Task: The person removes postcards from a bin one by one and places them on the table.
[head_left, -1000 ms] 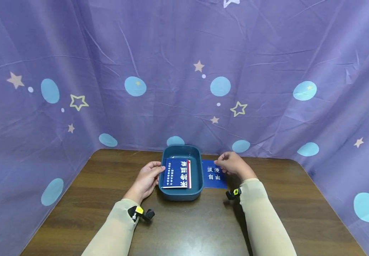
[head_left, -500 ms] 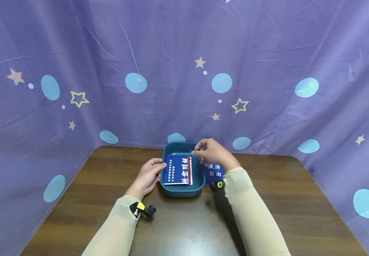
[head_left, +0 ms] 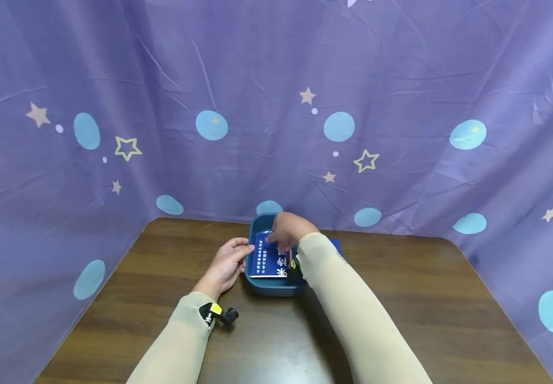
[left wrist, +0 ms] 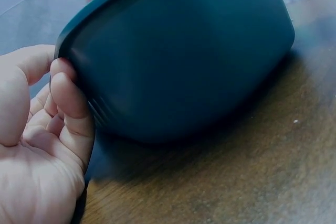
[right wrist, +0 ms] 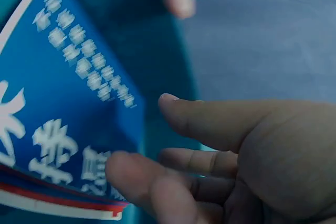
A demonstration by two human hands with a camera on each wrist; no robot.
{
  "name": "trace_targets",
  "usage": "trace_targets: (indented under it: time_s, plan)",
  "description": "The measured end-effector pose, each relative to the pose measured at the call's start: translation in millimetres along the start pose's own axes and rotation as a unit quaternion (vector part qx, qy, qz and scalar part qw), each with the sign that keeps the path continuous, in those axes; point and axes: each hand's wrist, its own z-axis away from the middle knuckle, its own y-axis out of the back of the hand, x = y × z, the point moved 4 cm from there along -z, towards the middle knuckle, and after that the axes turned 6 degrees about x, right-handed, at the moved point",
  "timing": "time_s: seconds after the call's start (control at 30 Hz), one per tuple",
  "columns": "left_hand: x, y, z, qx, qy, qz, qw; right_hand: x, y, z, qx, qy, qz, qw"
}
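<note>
Right hand [head_left: 289,228], fingers apart, moved over tub [head_left: 273,292] pinched by left hand [head_left: 226,265] on table [head_left: 449,314] before purple curtain [head_left: 271,58].

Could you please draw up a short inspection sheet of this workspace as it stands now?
Surface: brown wood-grain table, glare at the near edge.
Job's things: blue-green tray on the table; blue printed card inside, white characters, red and white edges beneath; corner of another blue sheet beyond the right sleeve.
Clutter: nothing seen.
Hands: left hand pinches the tray's left rim; right hand is over the card, holding nothing visible; contact unclear.
Cables: nothing seen.
Surroundings: purple curtain with stars and blue spots.
</note>
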Motion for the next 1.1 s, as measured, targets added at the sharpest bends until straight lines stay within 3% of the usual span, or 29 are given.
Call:
trace_targets:
  time_s: [0.17,0.53,0.73,0.9,1.1]
  plan:
    - [-2.3,-3.3,0.3,0.000,-0.001,0.002,1.0000,8,-7,-6.2,0.008,-0.042,0.029,0.9987]
    - [-0.9,-3.3,-0.7,0.006,-0.004,0.003,1.0000,14,-17,-3.7,0.035,-0.083,0.091,0.9918]
    - [-2.4,0.0,-1.5,0.007,-0.002,0.005,1.0000,15,-16,-2.9,0.039,-0.073,0.081,0.9933]
    - [-3.2,2.2,-2.0,0.008,-0.001,0.003,1.0000,16,-8,0.9,0.072,-0.060,0.052,0.9942]
    - [-2.6,1.1,-1.3,0.010,-0.003,0.004,0.9999,22,8,11.8,0.126,-0.016,-0.016,0.9917]
